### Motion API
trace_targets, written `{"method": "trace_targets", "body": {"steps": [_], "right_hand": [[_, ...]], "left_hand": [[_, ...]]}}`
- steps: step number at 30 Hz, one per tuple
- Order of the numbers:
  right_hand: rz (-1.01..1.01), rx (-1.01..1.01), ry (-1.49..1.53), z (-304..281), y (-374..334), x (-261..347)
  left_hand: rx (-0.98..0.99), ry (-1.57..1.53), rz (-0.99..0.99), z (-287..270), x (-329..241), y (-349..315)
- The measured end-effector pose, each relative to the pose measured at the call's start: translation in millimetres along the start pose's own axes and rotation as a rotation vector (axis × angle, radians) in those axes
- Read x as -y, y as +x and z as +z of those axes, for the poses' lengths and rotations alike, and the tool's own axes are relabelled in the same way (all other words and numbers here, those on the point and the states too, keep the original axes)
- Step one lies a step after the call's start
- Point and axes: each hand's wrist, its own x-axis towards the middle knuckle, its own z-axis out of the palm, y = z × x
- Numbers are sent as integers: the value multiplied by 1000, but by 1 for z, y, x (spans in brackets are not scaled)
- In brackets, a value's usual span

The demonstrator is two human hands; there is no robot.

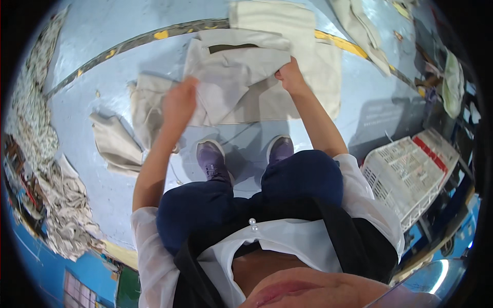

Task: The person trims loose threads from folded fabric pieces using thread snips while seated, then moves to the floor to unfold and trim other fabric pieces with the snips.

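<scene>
Two hands, left hand (178,102) and right hand (289,77), each grip one beige cloth piece (231,77) above two shoes (211,159).

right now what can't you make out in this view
- Left hand: blurred by motion, so its grip on the cream cloth is unclear.
- Right hand: fingertips hidden under a cloth fold.
- Floor beneath the cloth: covered.
- White crate: contents too small and bent near the rim.

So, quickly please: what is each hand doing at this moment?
Left hand: closed on the beige cloth piece, somewhat blurred.
Right hand: fingers closed on the same cloth piece at its right edge.
</scene>
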Motion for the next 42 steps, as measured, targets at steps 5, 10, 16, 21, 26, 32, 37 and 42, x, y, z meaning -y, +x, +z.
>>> {"method": "trace_targets", "body": {"steps": [5, 10, 16, 21, 26, 32, 37, 42], "right_hand": [[-240, -318, -92, -48, 8, 15], [-711, -49, -284, 3, -14, 42], [-296, 339, -861, 91, 0, 28], [-423, 293, -802, 99, -6, 39], [-393, 465, -850, 103, 15, 46], [-179, 616, -610, 111, 17, 51], [-2, 729, -443, 109, 14, 64], [-24, 636, -234, 80, 14, 58]], "left_hand": [[-337, -202, 423, 5, 3, 107], [-359, 122, 416, 27, 12, 126], [-170, 121, 309, 30, 11, 126], [-221, -255, 390, 4, 24, 98], [-250, -309, 385, -3, 16, 90], [-259, -277, 417, -7, 3, 81], [-291, -239, 443, -8, 2, 75], [-303, -211, 428, -12, 8, 71]]}}
